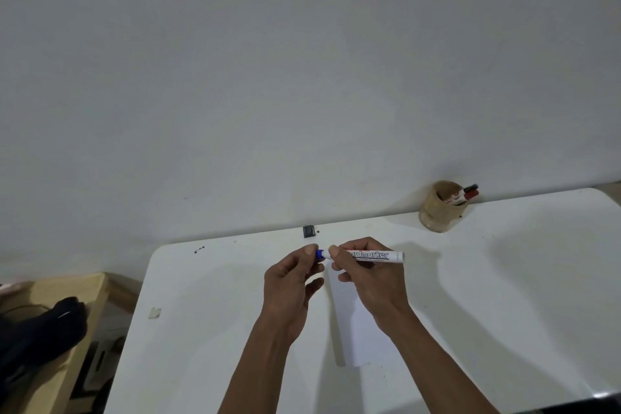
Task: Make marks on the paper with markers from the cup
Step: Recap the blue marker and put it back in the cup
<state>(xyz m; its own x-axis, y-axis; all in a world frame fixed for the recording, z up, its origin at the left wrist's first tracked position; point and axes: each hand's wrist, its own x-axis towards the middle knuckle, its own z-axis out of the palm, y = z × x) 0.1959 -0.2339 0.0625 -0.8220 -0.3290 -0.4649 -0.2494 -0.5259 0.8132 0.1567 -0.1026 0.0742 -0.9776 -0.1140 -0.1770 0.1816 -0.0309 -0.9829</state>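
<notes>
My right hand grips a white board marker by its barrel, held level above the table. My left hand pinches the marker's blue cap at the left end. The cap looks seated on the marker or barely off; I cannot tell which. Under both hands lies a narrow white sheet of paper, partly hidden by my right wrist. At the back right stands a tan cup with a red marker leaning out of it.
The white table runs along a plain grey wall. A small dark block sits at the back edge, with black specks to its left. A wooden piece of furniture with a dark cloth stands lower left.
</notes>
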